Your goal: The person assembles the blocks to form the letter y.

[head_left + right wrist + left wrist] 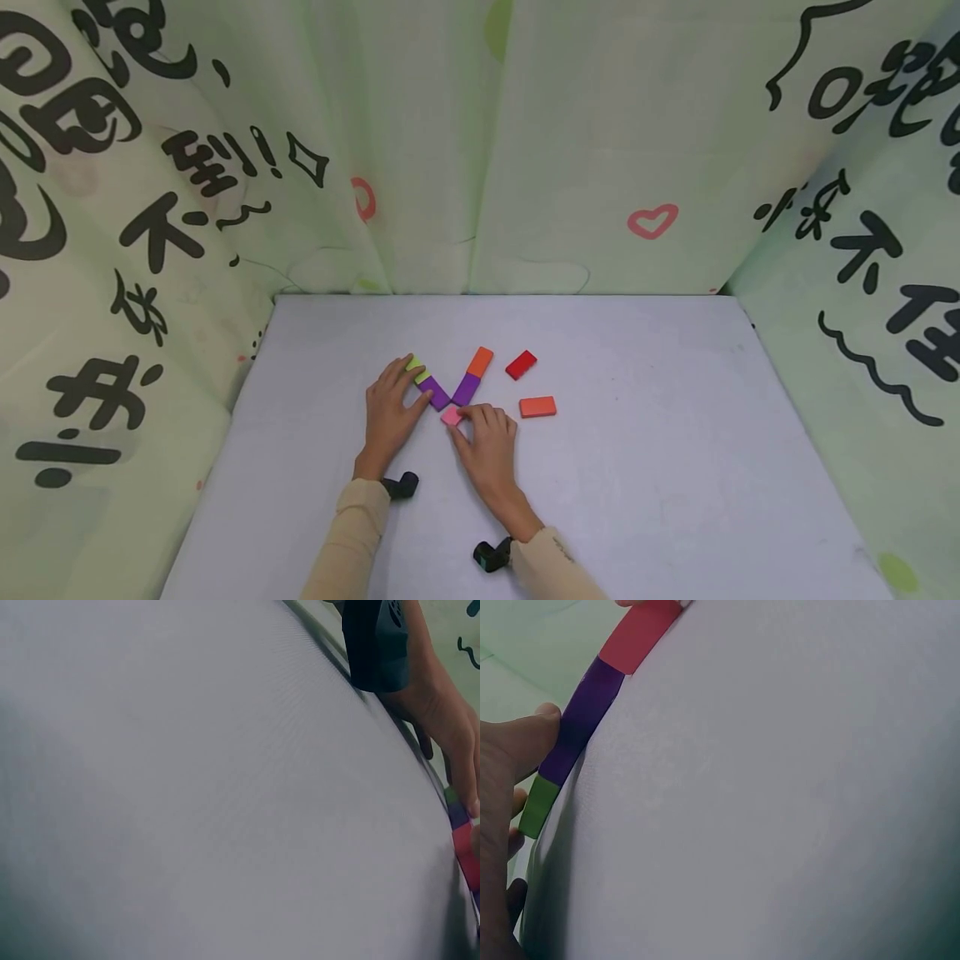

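Note:
In the head view, my left hand touches a short row of a lime green block and a purple block. Its thumb lies against the purple block and its fingers reach the green one. My right hand pinches a pink block between thumb and forefinger, at the near end of that row. A second purple block and an orange block form another slanted row, making a V with the first. The left wrist view shows the pink block right at the purple one.
To the right of the V lie a red block and an orange-red block, apart from each other. All rest on a white table. A printed pale green curtain surrounds its back and sides. Each wrist wears a black camera.

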`<state>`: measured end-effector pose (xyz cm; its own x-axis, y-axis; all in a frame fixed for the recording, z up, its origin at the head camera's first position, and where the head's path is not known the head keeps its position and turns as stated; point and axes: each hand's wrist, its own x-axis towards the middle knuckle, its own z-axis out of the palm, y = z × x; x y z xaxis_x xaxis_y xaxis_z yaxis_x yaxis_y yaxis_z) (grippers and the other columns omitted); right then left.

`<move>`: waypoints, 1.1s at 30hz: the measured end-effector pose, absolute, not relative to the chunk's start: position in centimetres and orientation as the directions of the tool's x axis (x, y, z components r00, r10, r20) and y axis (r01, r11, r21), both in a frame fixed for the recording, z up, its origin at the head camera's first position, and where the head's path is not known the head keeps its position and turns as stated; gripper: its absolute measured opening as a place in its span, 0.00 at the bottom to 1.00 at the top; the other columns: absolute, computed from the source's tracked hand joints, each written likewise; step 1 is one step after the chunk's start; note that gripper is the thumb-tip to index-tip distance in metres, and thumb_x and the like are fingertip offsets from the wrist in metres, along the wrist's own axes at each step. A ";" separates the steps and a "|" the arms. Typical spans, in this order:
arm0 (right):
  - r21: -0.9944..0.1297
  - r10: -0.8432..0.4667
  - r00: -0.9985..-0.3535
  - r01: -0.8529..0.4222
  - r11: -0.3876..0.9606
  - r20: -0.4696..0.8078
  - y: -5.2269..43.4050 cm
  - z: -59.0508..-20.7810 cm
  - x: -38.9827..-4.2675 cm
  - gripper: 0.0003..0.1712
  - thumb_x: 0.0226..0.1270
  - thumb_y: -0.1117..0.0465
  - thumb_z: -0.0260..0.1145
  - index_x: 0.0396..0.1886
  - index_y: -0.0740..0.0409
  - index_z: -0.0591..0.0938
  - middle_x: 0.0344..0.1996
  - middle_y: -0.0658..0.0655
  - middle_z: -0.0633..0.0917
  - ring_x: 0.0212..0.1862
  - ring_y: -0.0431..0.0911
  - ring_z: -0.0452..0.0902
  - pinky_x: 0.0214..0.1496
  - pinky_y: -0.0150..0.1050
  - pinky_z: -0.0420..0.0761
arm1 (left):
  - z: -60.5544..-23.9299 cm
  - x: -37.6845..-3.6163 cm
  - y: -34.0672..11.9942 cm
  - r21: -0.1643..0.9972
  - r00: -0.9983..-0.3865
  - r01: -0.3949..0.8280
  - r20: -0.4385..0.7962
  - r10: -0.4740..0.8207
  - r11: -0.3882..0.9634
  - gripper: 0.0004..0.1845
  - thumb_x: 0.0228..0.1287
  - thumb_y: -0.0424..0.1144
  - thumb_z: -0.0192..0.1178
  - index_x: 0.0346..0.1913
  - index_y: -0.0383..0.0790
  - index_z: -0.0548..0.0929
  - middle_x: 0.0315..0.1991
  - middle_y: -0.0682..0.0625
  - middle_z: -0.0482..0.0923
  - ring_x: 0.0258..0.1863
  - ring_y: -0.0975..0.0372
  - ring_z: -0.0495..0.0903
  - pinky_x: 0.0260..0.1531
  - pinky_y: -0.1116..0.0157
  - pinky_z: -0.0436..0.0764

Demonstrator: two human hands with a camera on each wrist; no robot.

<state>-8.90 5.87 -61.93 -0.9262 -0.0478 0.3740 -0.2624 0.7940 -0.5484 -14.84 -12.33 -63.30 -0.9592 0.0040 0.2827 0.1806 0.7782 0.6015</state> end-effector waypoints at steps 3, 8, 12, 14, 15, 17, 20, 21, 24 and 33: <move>-0.534 -0.040 -0.925 -0.254 0.807 0.379 5.7 -61.9 -9.0 0.19 0.62 0.53 0.80 0.50 0.52 0.85 0.44 0.52 0.86 0.48 0.48 0.77 0.56 0.50 0.70 | -63.4 -14.8 -12.3 0.603 -0.956 0.186 0.293 0.001 0.776 0.26 0.67 0.49 0.71 0.66 0.49 0.82 0.77 0.49 0.71 0.78 0.50 0.66 0.72 0.40 0.65; -0.537 -0.037 -0.931 -0.242 0.808 0.364 5.6 -62.0 -9.3 0.19 0.64 0.53 0.79 0.50 0.53 0.85 0.43 0.51 0.86 0.47 0.48 0.77 0.56 0.48 0.69 | -63.5 -14.8 -12.4 0.603 -0.963 0.169 0.269 0.001 0.780 0.26 0.68 0.50 0.70 0.67 0.50 0.82 0.78 0.50 0.70 0.79 0.51 0.64 0.74 0.41 0.63; -0.536 -0.039 -0.934 -0.237 0.810 0.354 5.6 -62.0 -9.4 0.19 0.64 0.52 0.78 0.51 0.52 0.85 0.43 0.51 0.86 0.46 0.47 0.76 0.56 0.48 0.69 | -63.5 -14.9 -12.4 0.602 -0.967 0.160 0.256 0.001 0.783 0.26 0.69 0.51 0.69 0.67 0.51 0.81 0.78 0.51 0.69 0.80 0.52 0.63 0.75 0.41 0.63; -0.534 -0.038 -0.935 -0.235 0.812 0.354 5.6 -62.0 -9.5 0.19 0.64 0.52 0.78 0.51 0.52 0.84 0.43 0.51 0.86 0.46 0.47 0.76 0.56 0.48 0.69 | -63.5 -14.9 -12.4 0.603 -0.964 0.167 0.264 0.002 0.780 0.26 0.69 0.51 0.70 0.67 0.51 0.81 0.78 0.51 0.69 0.80 0.51 0.64 0.74 0.41 0.63; -0.533 -0.038 -0.935 -0.234 0.813 0.353 5.6 -62.0 -9.5 0.19 0.64 0.52 0.78 0.51 0.52 0.84 0.42 0.51 0.86 0.46 0.47 0.76 0.56 0.47 0.69 | -63.5 -14.9 -12.4 0.602 -0.962 0.173 0.273 0.003 0.779 0.26 0.68 0.51 0.70 0.67 0.51 0.81 0.78 0.50 0.69 0.80 0.51 0.64 0.74 0.41 0.64; -0.533 -0.040 -0.935 -0.236 0.813 0.353 5.6 -62.0 -9.6 0.19 0.64 0.52 0.78 0.51 0.52 0.84 0.42 0.51 0.86 0.46 0.46 0.76 0.55 0.47 0.68 | -63.5 -14.9 -12.4 0.600 -0.957 0.185 0.289 0.004 0.778 0.26 0.68 0.50 0.71 0.67 0.50 0.82 0.77 0.50 0.70 0.79 0.50 0.65 0.73 0.40 0.64; -0.537 -0.048 -0.934 -0.245 0.807 0.354 5.7 -62.0 -9.7 0.19 0.65 0.52 0.78 0.51 0.52 0.84 0.42 0.51 0.86 0.47 0.47 0.76 0.55 0.47 0.69 | -63.5 -14.9 -12.4 0.593 -0.948 0.202 0.317 0.005 0.779 0.26 0.66 0.49 0.72 0.66 0.49 0.82 0.76 0.49 0.71 0.78 0.50 0.66 0.71 0.40 0.66; -0.543 -0.051 -0.935 -0.248 0.802 0.351 5.8 -62.0 -9.7 0.19 0.65 0.52 0.77 0.51 0.52 0.84 0.43 0.51 0.86 0.47 0.47 0.77 0.55 0.48 0.69 | -63.5 -14.9 -12.4 0.592 -0.947 0.205 0.321 0.005 0.779 0.26 0.66 0.49 0.72 0.66 0.49 0.82 0.76 0.49 0.72 0.78 0.50 0.67 0.71 0.40 0.66; -0.570 -0.057 -0.938 -0.256 0.781 0.343 6.1 -62.1 -9.9 0.17 0.68 0.54 0.75 0.53 0.53 0.84 0.43 0.51 0.86 0.47 0.47 0.78 0.55 0.48 0.71 | -63.6 -14.9 -12.4 0.594 -0.945 0.211 0.326 0.007 0.777 0.26 0.66 0.48 0.72 0.65 0.49 0.83 0.76 0.49 0.72 0.78 0.50 0.67 0.70 0.40 0.66; -0.662 -0.030 -0.918 -0.309 0.683 0.396 7.3 -62.0 -11.2 0.13 0.73 0.65 0.69 0.55 0.60 0.83 0.48 0.57 0.83 0.48 0.49 0.80 0.50 0.44 0.82 | -63.6 -15.0 -12.5 0.616 -0.948 0.209 0.318 0.003 0.759 0.26 0.67 0.48 0.72 0.65 0.49 0.83 0.76 0.49 0.72 0.78 0.50 0.66 0.71 0.39 0.65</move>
